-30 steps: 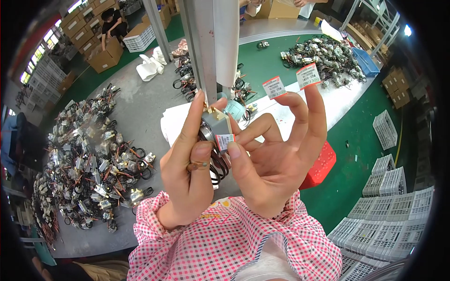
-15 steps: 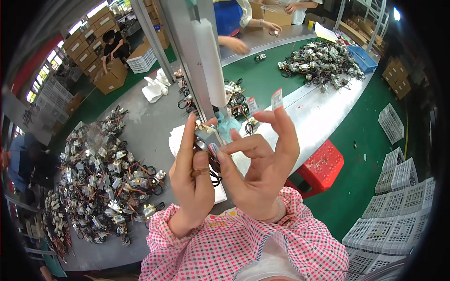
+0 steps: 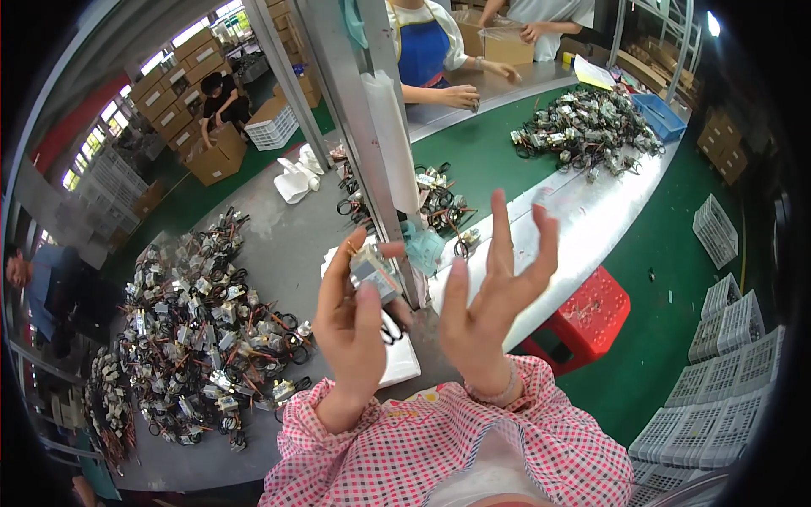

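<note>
My left hand (image 3: 348,342) holds up a small silver-grey box-shaped metal part (image 3: 377,270) with brass-coloured fittings, pinched between thumb and fingers. A black cable (image 3: 391,329) hangs in a loop below it. My right hand (image 3: 490,317) stands apart from the part, palm up with fingers spread and thumb raised. A pale blur, perhaps a label, shows by its fingertips. Beneath my left hand lies a stack of white sheets (image 3: 400,363). To the left, a large heap of similar parts with cables (image 3: 211,338) covers the grey table (image 3: 262,211).
A metal post (image 3: 359,144) rises just ahead, with teal cloth (image 3: 422,249) at its foot. Beyond are another parts pile (image 3: 583,131), a blue tray (image 3: 659,117) and co-workers' hands (image 3: 460,97). A red stool (image 3: 596,313) and white crates (image 3: 718,380) stand to the right.
My right hand has drawn away from the part and opened. Red-edged labels clear on its fingertips before no longer show distinctly. My left hand has turned the part's flat face into view.
</note>
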The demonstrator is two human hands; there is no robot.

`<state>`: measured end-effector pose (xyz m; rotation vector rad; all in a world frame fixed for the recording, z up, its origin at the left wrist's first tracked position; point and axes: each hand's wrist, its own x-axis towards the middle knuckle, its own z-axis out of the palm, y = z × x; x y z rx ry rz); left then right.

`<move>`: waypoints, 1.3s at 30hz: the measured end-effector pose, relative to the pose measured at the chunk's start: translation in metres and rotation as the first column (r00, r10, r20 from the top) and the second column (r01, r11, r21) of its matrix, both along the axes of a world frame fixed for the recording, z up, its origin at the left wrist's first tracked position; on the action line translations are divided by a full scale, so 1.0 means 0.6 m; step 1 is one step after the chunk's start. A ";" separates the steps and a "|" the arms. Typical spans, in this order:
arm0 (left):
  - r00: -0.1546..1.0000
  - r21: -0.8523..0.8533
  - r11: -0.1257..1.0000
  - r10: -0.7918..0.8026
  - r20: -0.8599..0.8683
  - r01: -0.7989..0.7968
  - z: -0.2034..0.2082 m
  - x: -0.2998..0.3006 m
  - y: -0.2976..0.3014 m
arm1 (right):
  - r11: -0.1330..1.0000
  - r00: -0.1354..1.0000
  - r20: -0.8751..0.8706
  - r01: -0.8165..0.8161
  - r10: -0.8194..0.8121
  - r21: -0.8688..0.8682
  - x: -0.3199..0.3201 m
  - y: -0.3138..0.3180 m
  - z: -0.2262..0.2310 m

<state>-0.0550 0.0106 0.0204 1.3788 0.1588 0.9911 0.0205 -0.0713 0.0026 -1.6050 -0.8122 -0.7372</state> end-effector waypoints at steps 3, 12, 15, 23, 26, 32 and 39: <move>0.992 -0.145 0.983 -0.105 0.068 0.114 0.003 -0.009 0.018 | 0.930 0.985 0.099 -0.168 0.142 0.328 0.024 0.000 -0.019; 0.919 0.002 0.945 0.319 -0.230 -0.328 -0.081 0.093 0.207 | 0.982 0.951 -0.306 0.100 -0.047 0.160 0.105 -0.045 -0.196; 0.857 0.554 0.762 0.492 -0.157 -0.336 -0.149 0.202 0.284 | 0.982 0.909 -0.380 0.190 -0.172 0.010 0.102 -0.072 -0.239; 0.638 0.907 0.223 0.651 -0.411 0.356 -0.319 0.400 0.355 | 0.976 0.920 -0.347 0.129 -0.183 -0.173 0.101 -0.074 -0.295; 0.719 0.961 0.037 0.656 -0.231 0.276 -0.357 0.387 0.415 | 0.977 0.927 -0.336 0.105 -0.164 -0.187 0.094 -0.073 -0.286; 0.724 0.875 0.393 0.512 -0.463 0.282 -0.183 0.307 0.409 | 0.989 0.940 -0.320 0.085 -0.118 -0.117 0.118 -0.066 -0.270; 0.830 0.340 0.763 0.452 0.326 -0.550 0.049 0.068 0.133 | 0.994 0.953 -0.289 0.075 -0.095 -0.078 0.115 -0.058 -0.231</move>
